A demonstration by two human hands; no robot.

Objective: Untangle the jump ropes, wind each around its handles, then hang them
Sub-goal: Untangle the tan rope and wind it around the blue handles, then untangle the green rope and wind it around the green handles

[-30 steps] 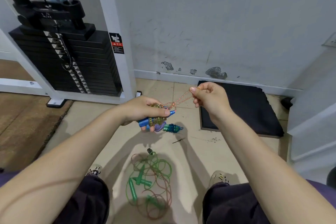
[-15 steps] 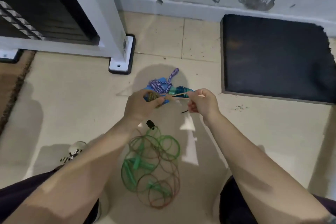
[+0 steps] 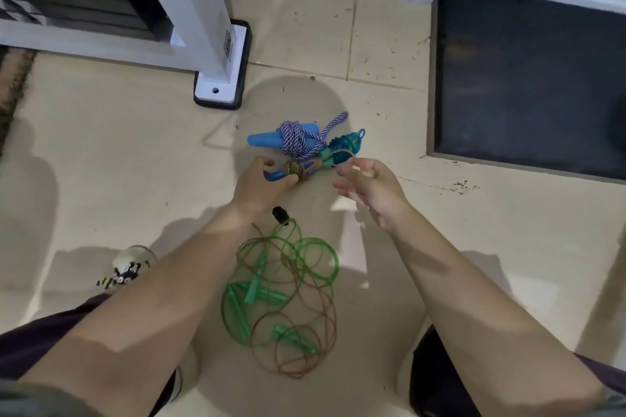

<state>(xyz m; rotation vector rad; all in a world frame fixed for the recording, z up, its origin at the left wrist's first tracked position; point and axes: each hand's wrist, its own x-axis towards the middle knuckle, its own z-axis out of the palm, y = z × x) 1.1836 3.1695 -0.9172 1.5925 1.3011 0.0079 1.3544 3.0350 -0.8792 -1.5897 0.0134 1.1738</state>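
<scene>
Left hand [image 3: 261, 184]: curled round dark blue handles [image 3: 288, 171] wrapped in brownish cord, near frame centre, low over the floor [image 3: 101, 162].
Right hand [image 3: 367, 184]: fingers loosely spread, released; thin brownish cord [image 3: 342, 154] running past the fingertips toward the bundle; contact with it unclear.
Wound bundle, purple-white: braided rope [image 3: 299, 140] wrapped round light blue handles [image 3: 262, 140], lying on the floor at 12 o'clock of the left hand, a loop end sticking out toward 1 o'clock.
Wound bundle, teal: teal rope bundle [image 3: 345, 145] at 11 o'clock of the right hand, touching the purple-white bundle.
Tangled pile: green rope [image 3: 318, 261] and brown rope [image 3: 305, 349] in overlapping loops with green handles [image 3: 264, 294], on the floor between the forearms, at 6 o'clock of the hands.
Black cap [image 3: 280, 214]: at the pile's 12 o'clock edge, just below the left wrist.
Machine post [image 3: 189, 3]: white, foot at 11 o'clock.
Black mat [image 3: 528, 78]: at 2 o'clock, against the wall.
Shoe [image 3: 128, 267]: at 8 o'clock.
</scene>
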